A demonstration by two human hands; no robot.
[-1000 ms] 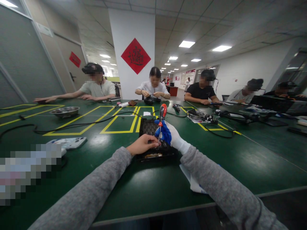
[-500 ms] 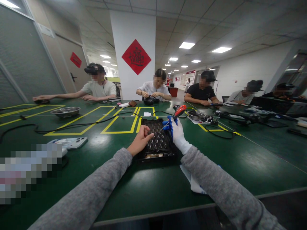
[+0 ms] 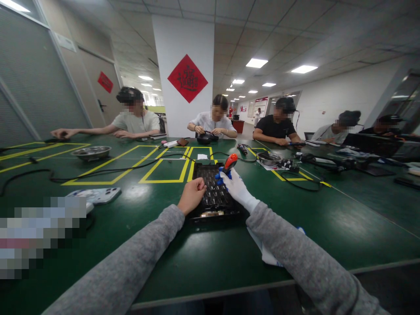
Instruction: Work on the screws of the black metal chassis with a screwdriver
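A black tray-like case (image 3: 212,192) lies on the green table in front of me, with rows of small shiny pieces inside and a pale strip at its near end. My left hand (image 3: 193,194), bare, rests at the case's left side with its fingers curled; whatever they hold, if anything, is hidden. Over the right side of the case is my right hand (image 3: 236,186) in a white and blue glove. It is closed around a screwdriver (image 3: 230,162) with a red and black handle, tilted up and away. The screwdriver's tip cannot be made out against the dark case.
A white and blue glove (image 3: 271,253) lies under my right forearm. To the left are a phone (image 3: 103,195), a metal bowl (image 3: 92,152) and a black cable (image 3: 131,167). Another bowl (image 3: 268,158) with parts stands at the right. Several people sit across the table.
My right hand has tipped the screwdriver's handle lower and to the left. My left hand's fingers have drawn in and curled, and the hand has shifted slightly down.
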